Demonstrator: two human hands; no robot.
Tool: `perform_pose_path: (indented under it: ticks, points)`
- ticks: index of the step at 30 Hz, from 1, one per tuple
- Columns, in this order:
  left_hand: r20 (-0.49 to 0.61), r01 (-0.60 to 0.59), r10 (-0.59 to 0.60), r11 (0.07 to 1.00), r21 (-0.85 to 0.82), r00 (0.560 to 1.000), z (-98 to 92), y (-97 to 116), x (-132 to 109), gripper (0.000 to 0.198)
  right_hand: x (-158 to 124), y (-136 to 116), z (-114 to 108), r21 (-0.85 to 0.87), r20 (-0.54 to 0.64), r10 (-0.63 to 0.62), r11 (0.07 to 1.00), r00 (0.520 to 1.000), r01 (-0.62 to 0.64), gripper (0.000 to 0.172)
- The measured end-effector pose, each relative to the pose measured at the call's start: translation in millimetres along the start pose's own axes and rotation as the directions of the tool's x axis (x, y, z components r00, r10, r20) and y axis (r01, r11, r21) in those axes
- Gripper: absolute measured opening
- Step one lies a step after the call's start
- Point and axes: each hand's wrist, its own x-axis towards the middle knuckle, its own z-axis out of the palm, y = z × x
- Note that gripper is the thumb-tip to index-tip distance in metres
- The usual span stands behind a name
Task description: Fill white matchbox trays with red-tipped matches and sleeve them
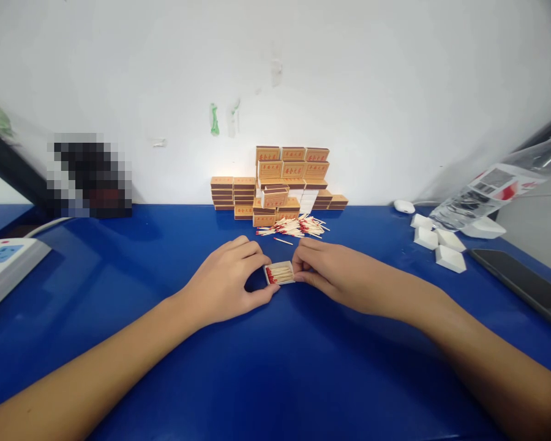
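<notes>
A small white matchbox tray (267, 275) lies on the blue table in front of me. Matches (281, 274) fill it side by side, their red heads at its left end. The thumb and fingers of my left hand (227, 278) grip the tray's left end from front and back. At its right end, the closed fingers and thumb of my right hand (324, 269) pinch the edge; whether a match is hidden between them I cannot tell. One loose match (283, 241) rests just behind the tray. Farther back is a heap of loose matches (298, 225).
Stacked matchboxes (294, 170) stand against the white wall behind the heap. To the right are several white trays (450, 259), a white earphone case (404, 206), a clear plastic bottle (482, 190) and a dark phone (523, 282). A power strip (13, 269) sits at the left edge.
</notes>
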Motion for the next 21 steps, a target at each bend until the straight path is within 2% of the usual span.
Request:
perform_pose_path:
  ticks: [13,21]
  points:
    - [-0.028,-0.029,0.029,1.0,-0.001,0.999,-1.7,2,1,0.024,5,-1,9,-0.051,-0.134,-0.061,0.997,0.989,0.055,0.012]
    - [-0.026,-0.083,0.083,0.997,-0.006,0.996,-3.7,4,2,0.021,6,-3,11,-0.008,-0.084,-0.083,0.997,0.993,0.082,0.014]
